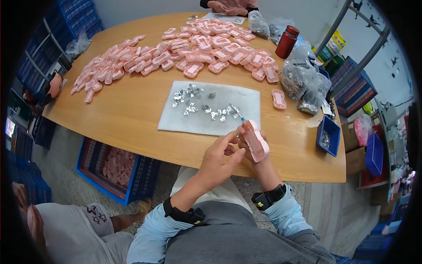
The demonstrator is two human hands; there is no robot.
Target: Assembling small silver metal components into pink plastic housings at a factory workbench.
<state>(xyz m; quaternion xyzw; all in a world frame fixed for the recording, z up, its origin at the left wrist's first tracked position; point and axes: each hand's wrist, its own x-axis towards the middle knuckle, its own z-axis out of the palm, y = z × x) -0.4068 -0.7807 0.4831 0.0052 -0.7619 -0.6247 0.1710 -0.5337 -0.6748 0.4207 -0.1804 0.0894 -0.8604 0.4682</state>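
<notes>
My right hand [260, 159] is closed around a pink plastic shell [253, 140], long with rounded ends and a shallow recess facing up. A thin tool with a metal tip and a blue part [241, 117] sticks out beyond the shell's far end; its grip is hidden among the fingers, apparently those of the right hand. My left hand [218, 159] is beside the shell's left side, thumb and fingers apart, holding nothing visible. Just beyond both hands lies a white padded mat [176, 119] with small shiny metal pieces [217, 113] scattered in clusters.
Pink shells [200, 57] are heaped across the table's far side; a single shell [278, 99] lies right of the mat. Bags of metal parts [299, 79], a red flask [287, 42] and a blue bin [329, 136] line the right. Below stands a crate [125, 193]. People sit opposite and at left.
</notes>
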